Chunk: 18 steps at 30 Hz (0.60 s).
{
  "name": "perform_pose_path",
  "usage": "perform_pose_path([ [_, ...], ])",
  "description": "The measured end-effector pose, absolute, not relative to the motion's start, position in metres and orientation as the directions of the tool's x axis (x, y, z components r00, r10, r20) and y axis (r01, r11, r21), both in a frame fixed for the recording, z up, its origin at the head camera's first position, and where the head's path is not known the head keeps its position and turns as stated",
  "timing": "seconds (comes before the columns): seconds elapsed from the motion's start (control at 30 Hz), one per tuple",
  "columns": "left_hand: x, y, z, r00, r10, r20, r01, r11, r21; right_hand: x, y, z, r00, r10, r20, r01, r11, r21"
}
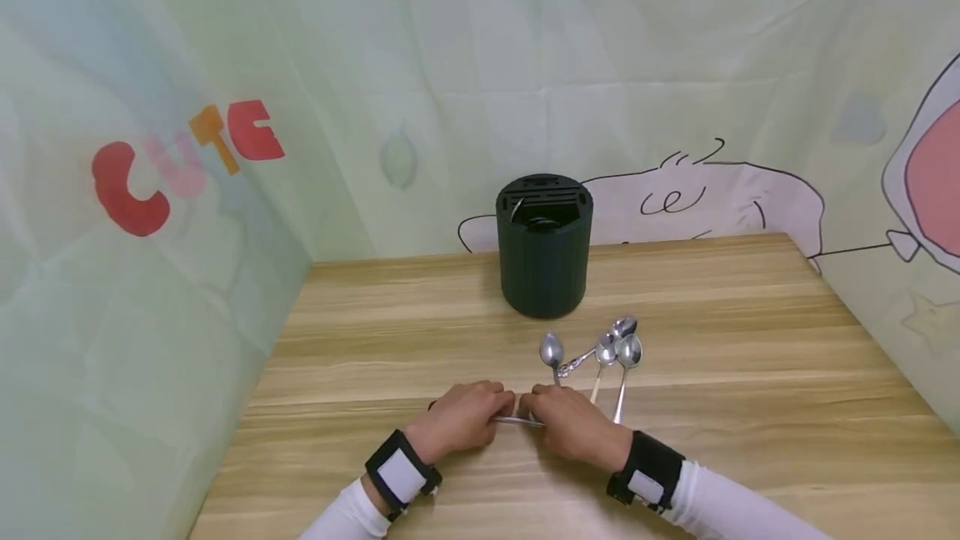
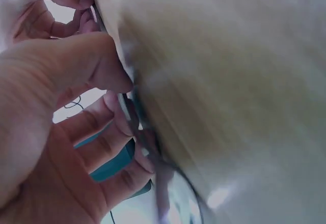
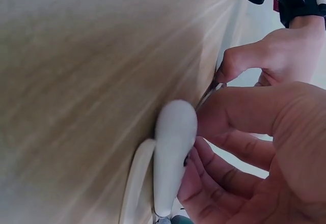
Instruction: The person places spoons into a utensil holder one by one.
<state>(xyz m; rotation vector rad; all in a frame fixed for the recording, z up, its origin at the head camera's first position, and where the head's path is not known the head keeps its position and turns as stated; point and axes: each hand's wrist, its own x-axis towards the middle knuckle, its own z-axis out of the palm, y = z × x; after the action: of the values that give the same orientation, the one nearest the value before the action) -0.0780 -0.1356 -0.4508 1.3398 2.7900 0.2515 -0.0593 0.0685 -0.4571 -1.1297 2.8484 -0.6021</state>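
In the head view, my left hand [image 1: 463,417] and right hand [image 1: 570,423] are close together near the table's front. A metal spoon lies crosswise low over the table, its handle [image 1: 517,420] spanning the gap between them. My left thumb and fingers pinch this handle; the shiny bowl [image 2: 183,198] sticks out past them in the left wrist view. The right thumb and fingertips pinch the handle's other end. Beside the right fingers, a thick white handle [image 3: 173,158] and a thinner cream handle [image 3: 135,183] lie on the table.
Beyond the hands lie several spoons: one upright-pointing spoon [image 1: 551,348], an ornate-handled one [image 1: 576,362], a cream-handled one [image 1: 606,348] and a silver one [image 1: 628,351]. Behind them stands a dark green utensil holder [image 1: 545,265] with a slotted top. Printed curtains enclose the wooden table [image 1: 360,332].
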Motion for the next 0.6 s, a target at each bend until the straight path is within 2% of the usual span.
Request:
perform_pose_path([
  [0.2, -0.078, -0.137, -0.452, -0.622, 0.779, 0.08, 0.776, 0.599, 0.198, -0.058, 0.068, -0.458, -0.729, -0.668, 0.146, -0.67, 0.656, -0.346],
  [0.47, -0.079, -0.139, -0.444, -0.62, 0.765, 0.176, 0.785, 0.604, 0.139, -0.059, 0.071, -0.458, -0.722, -0.652, 0.233, -0.687, 0.634, -0.355],
  [0.6, -0.081, -0.139, -0.437, -0.608, 0.746, 0.272, 0.788, 0.61, 0.086, -0.061, 0.072, -0.455, -0.721, -0.632, 0.283, -0.69, 0.618, -0.376],
])
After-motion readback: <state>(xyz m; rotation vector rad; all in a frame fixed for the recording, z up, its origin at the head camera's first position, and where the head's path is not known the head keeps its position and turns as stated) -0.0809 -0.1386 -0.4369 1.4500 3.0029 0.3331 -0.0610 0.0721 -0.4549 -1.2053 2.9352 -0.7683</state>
